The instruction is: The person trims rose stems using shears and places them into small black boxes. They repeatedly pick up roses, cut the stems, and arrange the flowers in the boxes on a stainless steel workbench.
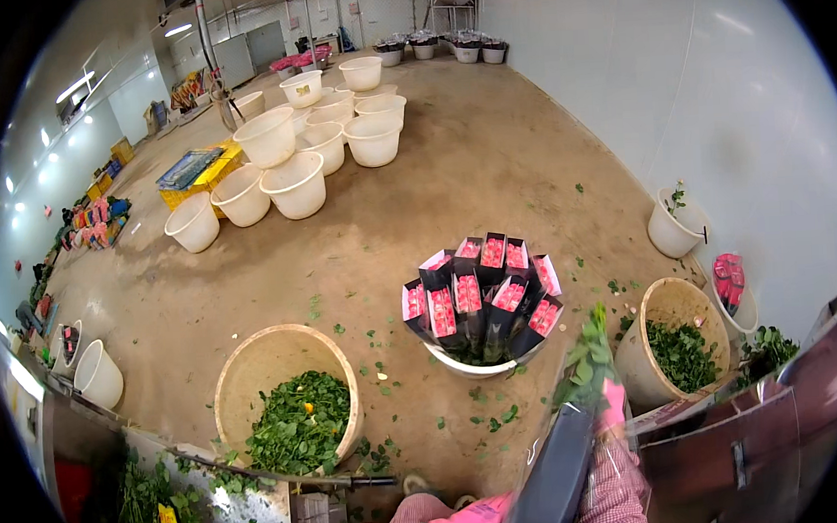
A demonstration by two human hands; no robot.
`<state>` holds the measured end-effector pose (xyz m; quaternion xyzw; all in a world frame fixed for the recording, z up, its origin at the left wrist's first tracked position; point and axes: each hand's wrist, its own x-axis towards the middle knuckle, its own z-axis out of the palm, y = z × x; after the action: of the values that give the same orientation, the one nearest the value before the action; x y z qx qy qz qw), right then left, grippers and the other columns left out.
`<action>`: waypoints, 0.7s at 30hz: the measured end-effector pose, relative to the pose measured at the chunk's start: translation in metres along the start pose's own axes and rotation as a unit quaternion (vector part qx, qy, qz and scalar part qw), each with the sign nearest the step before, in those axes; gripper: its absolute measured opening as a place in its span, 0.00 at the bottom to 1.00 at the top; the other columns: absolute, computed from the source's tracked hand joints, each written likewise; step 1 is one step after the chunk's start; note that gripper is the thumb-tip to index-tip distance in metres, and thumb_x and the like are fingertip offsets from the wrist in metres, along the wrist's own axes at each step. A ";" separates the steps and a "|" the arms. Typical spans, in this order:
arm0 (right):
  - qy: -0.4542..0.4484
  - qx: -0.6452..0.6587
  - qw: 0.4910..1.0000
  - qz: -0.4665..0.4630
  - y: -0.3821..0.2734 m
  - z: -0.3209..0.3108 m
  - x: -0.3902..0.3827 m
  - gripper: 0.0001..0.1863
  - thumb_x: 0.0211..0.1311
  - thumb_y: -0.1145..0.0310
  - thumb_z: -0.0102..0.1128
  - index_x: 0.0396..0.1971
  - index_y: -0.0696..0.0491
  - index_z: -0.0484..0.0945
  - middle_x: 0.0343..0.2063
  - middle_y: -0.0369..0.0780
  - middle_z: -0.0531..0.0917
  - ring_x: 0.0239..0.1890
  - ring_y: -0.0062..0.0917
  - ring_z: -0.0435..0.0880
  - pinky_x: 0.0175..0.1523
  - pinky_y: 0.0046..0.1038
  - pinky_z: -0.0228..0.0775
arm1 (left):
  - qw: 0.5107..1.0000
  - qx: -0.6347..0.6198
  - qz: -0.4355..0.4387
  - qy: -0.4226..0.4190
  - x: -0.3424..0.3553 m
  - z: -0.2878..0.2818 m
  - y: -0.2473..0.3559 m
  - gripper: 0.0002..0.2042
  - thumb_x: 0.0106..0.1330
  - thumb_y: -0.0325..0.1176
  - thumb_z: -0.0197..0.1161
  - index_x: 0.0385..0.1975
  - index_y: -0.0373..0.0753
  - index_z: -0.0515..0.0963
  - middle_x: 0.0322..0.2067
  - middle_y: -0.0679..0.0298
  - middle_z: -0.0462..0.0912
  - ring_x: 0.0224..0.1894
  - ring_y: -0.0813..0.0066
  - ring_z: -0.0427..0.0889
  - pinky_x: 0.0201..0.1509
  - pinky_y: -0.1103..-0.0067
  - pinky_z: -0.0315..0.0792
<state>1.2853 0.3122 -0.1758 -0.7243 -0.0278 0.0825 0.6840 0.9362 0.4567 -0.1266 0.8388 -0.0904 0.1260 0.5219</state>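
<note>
As I watch remotely, the black-sleeved leafy bouquet (562, 434) slants over the brown floor (491, 191), its green stems (583, 371) clasped by the pink-gloved right hand (614, 407), presumably for steadiness; the pink-gloved left hand (475, 522) meets the sleeve, whether gripping I cannot tell. Ahead, a round white tub (481, 367) holds black-sleeved pink roses (467, 293); round beige tubs (254, 365) hold green leaves (304, 424).

Floor (403, 416) lies open between the left leaf bin (242, 361) and the bouquet tub (474, 366), scattered leaves (510, 414) aside. Leafy stems (582, 362) of the held bundle (551, 472) partly screen the gap toward the right leaf bin (635, 364). Beyond, clustered white tubs (326, 151) obstruct centre-left; a wall (635, 51) bounds the right.
</note>
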 end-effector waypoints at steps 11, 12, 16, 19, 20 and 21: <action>0.056 -0.581 0.772 -0.252 -0.135 0.016 -0.061 0.38 0.46 0.61 0.71 0.58 0.60 0.69 0.53 0.51 0.76 0.57 0.43 0.74 0.64 0.41 0.60 | 0.933 -0.057 -0.279 -0.219 0.203 -0.045 -0.099 0.23 0.68 0.48 0.51 0.38 0.28 0.76 0.37 0.39 0.80 0.44 0.42 0.79 0.49 0.61 0.71; 0.124 -0.607 0.722 -0.308 -0.157 0.029 -0.053 0.40 0.41 0.61 0.73 0.58 0.59 0.69 0.53 0.50 0.76 0.58 0.42 0.73 0.65 0.42 0.59 | 0.927 -0.062 -0.287 -0.233 0.221 -0.050 -0.103 0.23 0.68 0.48 0.50 0.39 0.28 0.76 0.38 0.40 0.80 0.44 0.42 0.79 0.50 0.61 0.71; -0.001 -0.586 0.809 0.052 -0.075 -0.010 0.002 0.35 0.45 0.59 0.71 0.55 0.57 0.73 0.49 0.53 0.79 0.53 0.46 0.77 0.60 0.39 0.66 | 0.915 -0.070 -0.292 -0.269 0.268 -0.039 -0.123 0.23 0.67 0.48 0.51 0.38 0.28 0.76 0.39 0.40 0.80 0.46 0.41 0.78 0.50 0.60 0.71; -0.068 -0.460 0.882 0.080 -0.040 -0.013 0.043 0.12 0.58 0.59 0.60 0.34 0.52 0.83 0.29 0.46 0.85 0.38 0.45 0.83 0.46 0.41 0.74 | 0.913 -0.040 -0.284 -0.291 0.305 -0.035 -0.146 0.22 0.68 0.47 0.49 0.37 0.32 0.79 0.37 0.42 0.81 0.44 0.42 0.80 0.49 0.59 0.72; -0.143 -0.509 0.848 0.025 -0.067 0.004 0.057 0.13 0.59 0.59 0.59 0.35 0.52 0.82 0.32 0.46 0.84 0.39 0.45 0.82 0.45 0.39 0.74 | 0.903 0.001 -0.252 -0.347 0.331 -0.055 -0.141 0.22 0.68 0.47 0.48 0.37 0.31 0.79 0.38 0.41 0.81 0.42 0.42 0.80 0.49 0.59 0.72; -0.151 -0.503 0.851 0.010 -0.072 0.009 0.064 0.13 0.59 0.59 0.61 0.36 0.53 0.81 0.32 0.46 0.85 0.37 0.43 0.83 0.44 0.38 0.74 | 0.898 -0.036 -0.310 -0.311 0.331 -0.042 -0.159 0.22 0.68 0.47 0.48 0.37 0.30 0.79 0.38 0.41 0.81 0.41 0.42 0.81 0.48 0.59 0.72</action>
<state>1.3525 0.3355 -0.1094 -0.9483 -0.1608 0.1725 0.2122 1.2909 0.5572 -0.1430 0.8015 0.0119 -0.3125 0.5097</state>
